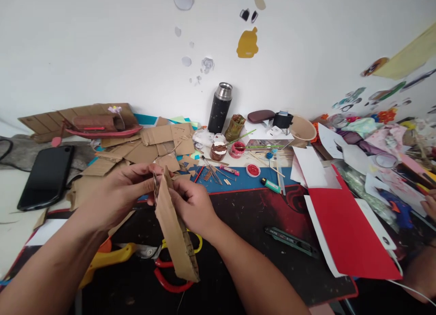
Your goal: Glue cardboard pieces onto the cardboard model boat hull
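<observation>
A folded strip of brown cardboard (175,235) is held upright and tilted over the dark mat, its lower end hanging toward me. My left hand (126,192) pinches its upper left edge between thumb and fingers. On the other side, my right hand (194,203) grips the same cardboard near the top, some fingers hidden behind it. Below, partly covered by the cardboard and my left forearm, lie scissors with red handles (173,285) and yellow-orange handled scissors (114,258). Cardboard scraps (136,153) are heaped just beyond my hands.
A black phone (46,176) lies at left, near a red model boat (102,126). Open paint jars (220,151) and a black flask (220,110) stand along the wall. A utility knife (291,242) and red paper (361,233) lie at right, near another person's hand (429,203).
</observation>
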A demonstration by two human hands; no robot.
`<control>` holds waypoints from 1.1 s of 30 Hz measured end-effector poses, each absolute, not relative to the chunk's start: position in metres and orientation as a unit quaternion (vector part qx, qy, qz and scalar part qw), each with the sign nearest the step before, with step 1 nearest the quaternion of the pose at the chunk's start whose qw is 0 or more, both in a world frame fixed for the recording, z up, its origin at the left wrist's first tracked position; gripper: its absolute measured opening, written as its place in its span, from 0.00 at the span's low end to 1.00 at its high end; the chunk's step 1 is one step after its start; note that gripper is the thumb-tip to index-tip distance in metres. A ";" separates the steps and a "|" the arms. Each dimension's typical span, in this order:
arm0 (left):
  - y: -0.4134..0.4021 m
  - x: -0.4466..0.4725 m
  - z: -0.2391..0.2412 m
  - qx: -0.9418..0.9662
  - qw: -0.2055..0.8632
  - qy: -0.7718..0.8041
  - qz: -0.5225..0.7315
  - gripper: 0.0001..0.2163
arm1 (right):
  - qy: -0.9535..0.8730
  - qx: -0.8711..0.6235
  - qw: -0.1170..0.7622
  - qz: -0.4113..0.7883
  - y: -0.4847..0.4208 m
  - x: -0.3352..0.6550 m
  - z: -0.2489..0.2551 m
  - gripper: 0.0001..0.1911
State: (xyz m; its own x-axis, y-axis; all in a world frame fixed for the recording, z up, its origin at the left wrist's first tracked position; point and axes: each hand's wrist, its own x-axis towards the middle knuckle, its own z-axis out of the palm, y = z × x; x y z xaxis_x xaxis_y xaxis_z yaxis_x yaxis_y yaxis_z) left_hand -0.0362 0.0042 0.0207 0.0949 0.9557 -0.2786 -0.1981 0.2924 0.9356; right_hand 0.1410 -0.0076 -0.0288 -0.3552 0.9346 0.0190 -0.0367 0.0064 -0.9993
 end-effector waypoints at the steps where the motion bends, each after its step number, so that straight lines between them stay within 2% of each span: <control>1: 0.004 -0.036 0.020 0.383 0.632 0.496 0.455 0.24 | -0.583 -0.392 0.412 0.580 -0.008 0.141 -0.028 0.26; 6: 0.002 -0.034 0.019 0.402 0.622 0.494 0.456 0.22 | -0.583 -0.389 0.422 0.576 -0.008 0.142 -0.026 0.21; 12: 0.001 -0.034 0.018 0.457 0.584 0.503 0.444 0.15 | -0.593 -0.391 0.436 0.553 -0.008 0.140 -0.028 0.20; 16: 0.002 -0.037 0.015 0.465 0.594 0.506 0.419 0.15 | -0.586 -0.421 0.448 0.527 -0.008 0.137 -0.034 0.22; 23: 0.001 -0.036 0.021 0.457 0.606 0.506 0.410 0.15 | -0.529 -0.378 0.432 0.625 -0.009 0.137 -0.036 0.24; 27: 0.001 -0.031 0.028 0.457 0.607 0.512 0.401 0.15 | -0.555 -0.394 0.419 0.602 -0.010 0.137 -0.041 0.25; 33: 0.002 -0.027 0.029 0.474 0.588 0.527 0.390 0.15 | -0.597 -0.402 0.414 0.557 -0.010 0.137 -0.047 0.20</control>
